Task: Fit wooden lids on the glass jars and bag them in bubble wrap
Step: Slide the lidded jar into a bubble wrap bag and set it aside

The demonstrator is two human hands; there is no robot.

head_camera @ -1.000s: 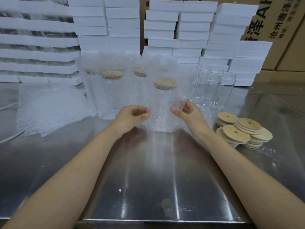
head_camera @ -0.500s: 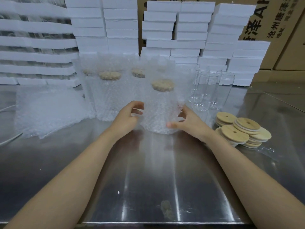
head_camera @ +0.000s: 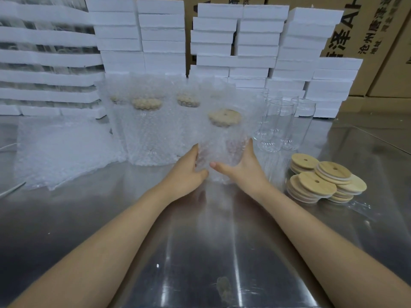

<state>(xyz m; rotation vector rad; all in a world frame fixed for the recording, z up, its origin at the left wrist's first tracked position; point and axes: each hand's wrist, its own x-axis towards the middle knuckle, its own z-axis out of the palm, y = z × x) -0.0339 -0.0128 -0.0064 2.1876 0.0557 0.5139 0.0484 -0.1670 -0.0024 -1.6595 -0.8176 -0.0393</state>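
Observation:
A glass jar with a wooden lid point(head_camera: 224, 117) stands upright inside a bubble wrap bag point(head_camera: 222, 138) at the table's middle. My left hand point(head_camera: 185, 172) grips the bag's lower left side and my right hand point(head_camera: 241, 166) grips its lower right side, thumbs across the front. Behind it to the left stand several more bagged, lidded jars point(head_camera: 145, 130). Bare glass jars point(head_camera: 278, 123) stand to the right. A pile of wooden lids point(head_camera: 322, 181) lies at the right.
A stack of flat bubble wrap bags point(head_camera: 62, 152) lies at the left on the steel table point(head_camera: 200, 252). White foam boxes point(head_camera: 255, 41) are stacked along the back, with cardboard cartons point(head_camera: 378, 41) behind at the right.
Both hands have closed in from either side and now grip the lower part of the bagged jar. One second ago they were apart from it with fingers loosely curled.

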